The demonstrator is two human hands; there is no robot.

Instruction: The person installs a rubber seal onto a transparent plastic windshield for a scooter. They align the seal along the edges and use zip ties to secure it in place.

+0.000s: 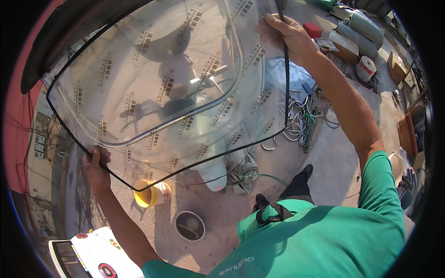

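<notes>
A large clear plastic windshield sheet (264, 104) with black edging and rows of printed marks spreads in front of me. Its lower left edge is gripped by my left hand (96, 167), thumb and fingers closed on either side of the trim. Farther up, at the right edge, my right hand (294, 39) pinches the same sheet, some fingers showing through the plastic. A bent metal tube (174, 123) curves across the sheet. A dark canopy edge (65, 39) hangs at the upper left. Through the plastic, a scooter's handlebar area (178, 106) shows blurred; its white body (212, 173) emerges below.
On the ground stand a yellow bucket (144, 198) and a round tub (190, 226). A grey cloth (243, 175) lies near my feet. Metal tubes (294, 121) are heaped at right, with wrapped rolls (366, 28) and boxes (397, 67) beyond. A white vehicle (104, 255) stands lower left.
</notes>
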